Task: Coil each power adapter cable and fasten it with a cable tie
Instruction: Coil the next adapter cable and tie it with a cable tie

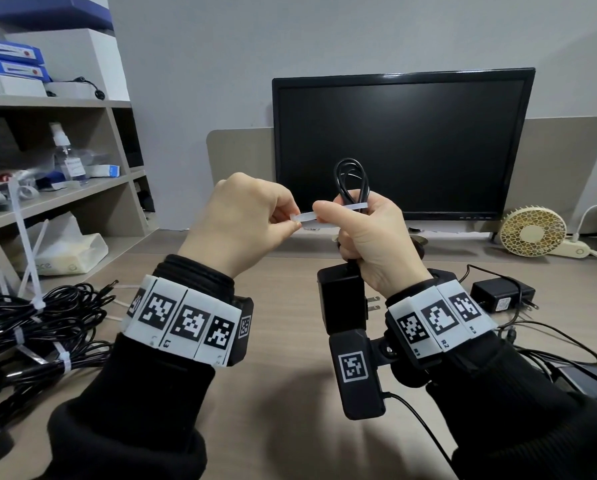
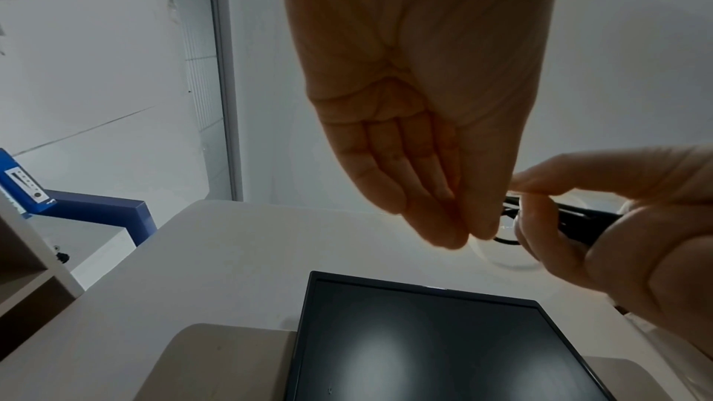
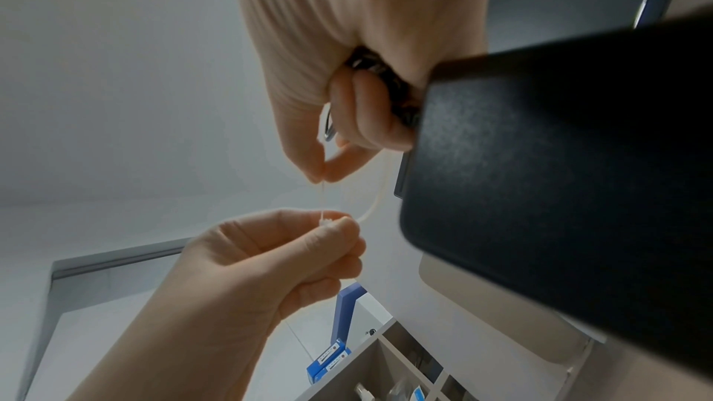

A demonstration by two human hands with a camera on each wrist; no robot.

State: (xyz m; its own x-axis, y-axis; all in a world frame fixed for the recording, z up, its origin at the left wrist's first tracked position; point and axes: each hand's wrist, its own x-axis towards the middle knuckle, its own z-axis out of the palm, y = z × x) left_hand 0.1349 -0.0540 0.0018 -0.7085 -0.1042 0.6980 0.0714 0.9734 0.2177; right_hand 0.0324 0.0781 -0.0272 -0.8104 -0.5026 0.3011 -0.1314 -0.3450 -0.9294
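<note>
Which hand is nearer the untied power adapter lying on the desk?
Right. The right hand is raised just left of the adapter; the left hand is farther left, pinching the cable tie.

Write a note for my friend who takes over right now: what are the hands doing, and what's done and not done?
Left hand: pinches the head end of the white cable tie.
Right hand: grips the coiled black cable held above the desk, thumb and finger pinching the tie's other end. Its power adapter hangs below the fist.
Done: this cable is coiled and the tie looped round it. Bundles already tied lie at the left of the desk.
Left: thread the tie's tail through its head and pull it tight. Another adapter lies at the right, cable loose.
</note>
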